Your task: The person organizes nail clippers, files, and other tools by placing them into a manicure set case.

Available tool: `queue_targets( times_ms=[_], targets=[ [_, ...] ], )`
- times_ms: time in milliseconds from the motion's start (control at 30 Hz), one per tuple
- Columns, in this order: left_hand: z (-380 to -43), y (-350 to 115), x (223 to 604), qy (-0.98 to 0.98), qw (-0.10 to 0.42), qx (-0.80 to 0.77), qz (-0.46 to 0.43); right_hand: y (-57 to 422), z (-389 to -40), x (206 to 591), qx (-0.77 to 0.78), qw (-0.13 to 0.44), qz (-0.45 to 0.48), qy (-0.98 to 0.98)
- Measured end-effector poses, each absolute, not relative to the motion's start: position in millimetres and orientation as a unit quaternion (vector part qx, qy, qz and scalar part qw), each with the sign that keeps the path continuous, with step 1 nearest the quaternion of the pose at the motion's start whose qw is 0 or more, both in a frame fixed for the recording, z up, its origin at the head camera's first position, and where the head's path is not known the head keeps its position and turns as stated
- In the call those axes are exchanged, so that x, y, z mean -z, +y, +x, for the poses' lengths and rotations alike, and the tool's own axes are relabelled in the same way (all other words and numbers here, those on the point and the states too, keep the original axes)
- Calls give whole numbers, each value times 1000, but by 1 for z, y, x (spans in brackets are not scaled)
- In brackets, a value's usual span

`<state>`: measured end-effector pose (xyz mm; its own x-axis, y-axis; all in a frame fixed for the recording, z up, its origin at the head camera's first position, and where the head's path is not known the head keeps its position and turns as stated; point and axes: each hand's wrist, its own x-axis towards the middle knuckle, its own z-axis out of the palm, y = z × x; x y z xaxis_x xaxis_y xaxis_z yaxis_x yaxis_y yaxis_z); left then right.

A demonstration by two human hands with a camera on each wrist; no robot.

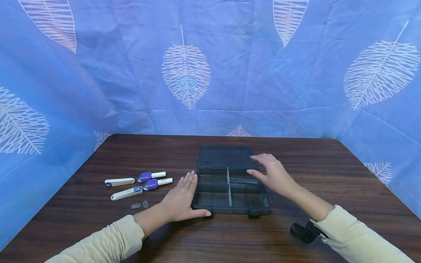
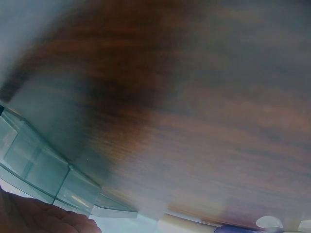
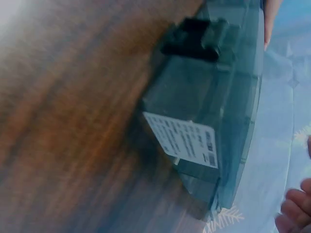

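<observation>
A dark translucent compartment box (image 1: 213,211) sits on the table with its lid (image 1: 227,155) laid back. Thin dividers (image 1: 230,199) split the inside, and a clear strip shows in the back right section. My left hand (image 1: 179,201) rests against the box's left side, fingers straight and thumb at the front corner. Over the right side hovers my right hand (image 1: 277,177), thumb and fingers spread apart with nothing between them. In the right wrist view the box's side carries a white label (image 3: 184,138), and some fingertips (image 3: 294,208) show at the edge.
Left of the box lie two purple nail polish bottles (image 1: 144,177) with white caps, two white nail clippers (image 1: 126,193) and two small clear pieces (image 1: 145,204). A blue leaf-print cloth (image 1: 223,80) hangs behind the brown table (image 1: 158,146).
</observation>
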<state>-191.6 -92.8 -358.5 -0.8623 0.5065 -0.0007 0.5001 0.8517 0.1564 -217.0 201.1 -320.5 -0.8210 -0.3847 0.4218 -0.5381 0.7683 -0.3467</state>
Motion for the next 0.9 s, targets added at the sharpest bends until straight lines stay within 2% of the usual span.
queue_targets(
  times_ms=[133, 467, 900],
  targets=[
    [-191, -93, 359, 962, 22, -76, 261, 201, -206, 324, -243, 161, 233, -928],
    [-192, -93, 360, 961, 15, -75, 265, 207, -174, 346, -279, 95, 220, -930],
    [-191, -93, 359, 961, 12, -69, 266, 221, -162, 361, -260, 73, 197, -942]
  ],
)
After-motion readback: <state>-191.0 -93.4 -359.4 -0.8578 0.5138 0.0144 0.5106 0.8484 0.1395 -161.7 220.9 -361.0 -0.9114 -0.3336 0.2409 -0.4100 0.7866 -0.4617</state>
